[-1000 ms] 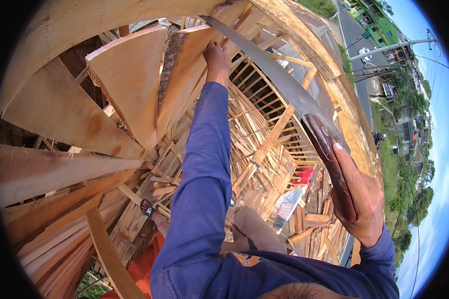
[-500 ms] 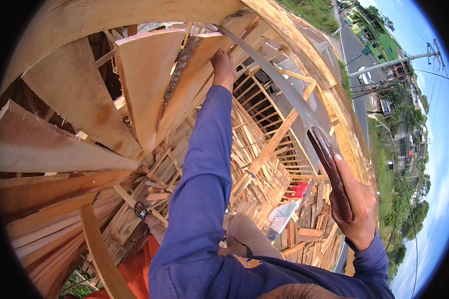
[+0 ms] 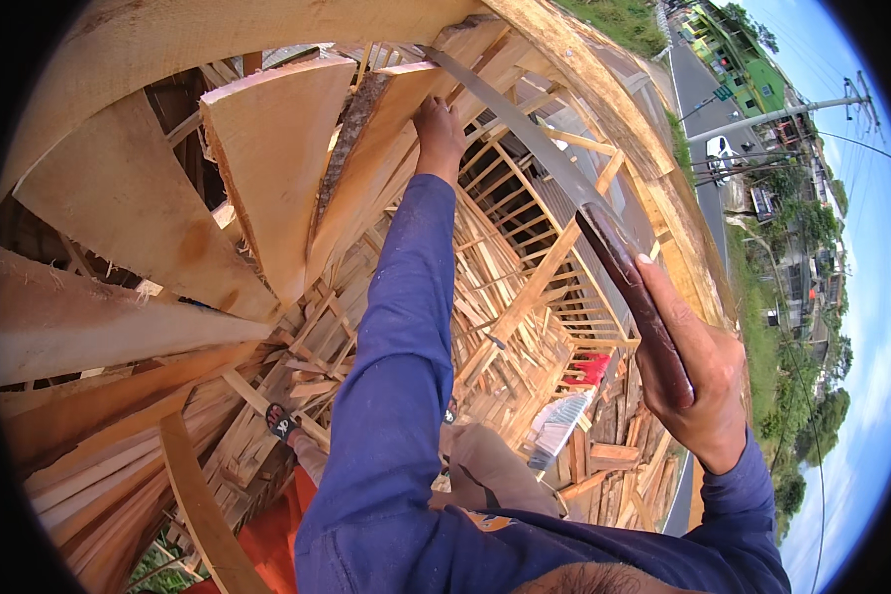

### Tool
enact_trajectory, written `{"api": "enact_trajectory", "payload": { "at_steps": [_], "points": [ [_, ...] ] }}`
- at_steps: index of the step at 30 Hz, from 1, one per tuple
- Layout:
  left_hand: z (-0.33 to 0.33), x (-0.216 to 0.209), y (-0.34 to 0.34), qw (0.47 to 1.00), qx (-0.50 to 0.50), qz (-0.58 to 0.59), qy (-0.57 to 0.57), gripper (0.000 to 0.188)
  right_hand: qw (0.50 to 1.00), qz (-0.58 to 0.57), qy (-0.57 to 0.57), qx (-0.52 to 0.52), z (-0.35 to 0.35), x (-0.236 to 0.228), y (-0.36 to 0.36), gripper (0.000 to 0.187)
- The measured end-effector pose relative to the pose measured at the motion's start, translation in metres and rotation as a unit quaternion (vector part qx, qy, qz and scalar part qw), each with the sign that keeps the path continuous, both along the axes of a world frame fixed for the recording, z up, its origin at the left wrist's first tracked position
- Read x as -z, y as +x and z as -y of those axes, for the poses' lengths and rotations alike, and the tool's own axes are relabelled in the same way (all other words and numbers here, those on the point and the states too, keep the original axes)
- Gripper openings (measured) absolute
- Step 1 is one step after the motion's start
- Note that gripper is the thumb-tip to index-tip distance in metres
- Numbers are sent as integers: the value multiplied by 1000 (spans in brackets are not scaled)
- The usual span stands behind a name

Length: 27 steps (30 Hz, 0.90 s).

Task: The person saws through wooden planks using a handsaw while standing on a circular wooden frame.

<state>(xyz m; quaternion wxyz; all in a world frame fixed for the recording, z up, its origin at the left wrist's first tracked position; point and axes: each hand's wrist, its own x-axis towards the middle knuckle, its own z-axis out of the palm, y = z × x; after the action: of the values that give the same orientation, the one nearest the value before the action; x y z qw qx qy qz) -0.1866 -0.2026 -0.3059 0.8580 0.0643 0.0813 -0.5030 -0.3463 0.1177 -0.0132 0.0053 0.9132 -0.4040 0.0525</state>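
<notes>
My right hand point(image 3: 703, 381) is wrapped round the dark brown handle point(image 3: 653, 322) of a handsaw, its index finger stretched along the handle. The long grey saw blade point(image 3: 535, 134) slants up and left, its far end lying at the upper end of a wooden plank point(image 3: 391, 163). On that plank's right side rests my left hand point(image 3: 439, 129), with bent fingers closed on the wood just below the blade. Left of it stand other wide planks point(image 3: 272, 148), with rough bark on one edge nearby.
A thick timber beam point(image 3: 604, 99) curves along the right side. Beyond it are a road point(image 3: 698, 89), a white car point(image 3: 720, 153) and a utility pole point(image 3: 772, 119). Below lie piled wood strips point(image 3: 505, 346) and a slatted frame point(image 3: 525, 218). A sandalled foot point(image 3: 282, 424) shows at lower left.
My right hand and the saw have moved up and left, carrying the blade farther across the plank. My left hand stays on the plank; the planks appear shifted slightly left in view.
</notes>
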Motion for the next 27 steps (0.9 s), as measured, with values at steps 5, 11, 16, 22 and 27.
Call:
{"api": "enact_trajectory", "payload": {
  "at_steps": [5, 11, 16, 22, 27],
  "points": [
    [20, 29, 20, 997, 31, 60, -39, 18, 1000, -16, 10, -1, -18, -23, 7, 72],
    [4, 12, 15, 998, 30, 44, -34, 16, 996, -76, -31, -20, -56, -39, -20, 71],
    [12, 20, 13, 995, 33, 48, -75, 22, 990, -75, -113, -39, -79, -45, -37, 63],
    [22, 30, 20, 994, 67, 43, -74, 66, 989, -65, -118, -58, -66, -44, -33, 64],
    [0, 7, 13, 997, 56, 55, -6, 70, 993, -52, -99, -36, -36, -31, -26, 70]
  ]
}}
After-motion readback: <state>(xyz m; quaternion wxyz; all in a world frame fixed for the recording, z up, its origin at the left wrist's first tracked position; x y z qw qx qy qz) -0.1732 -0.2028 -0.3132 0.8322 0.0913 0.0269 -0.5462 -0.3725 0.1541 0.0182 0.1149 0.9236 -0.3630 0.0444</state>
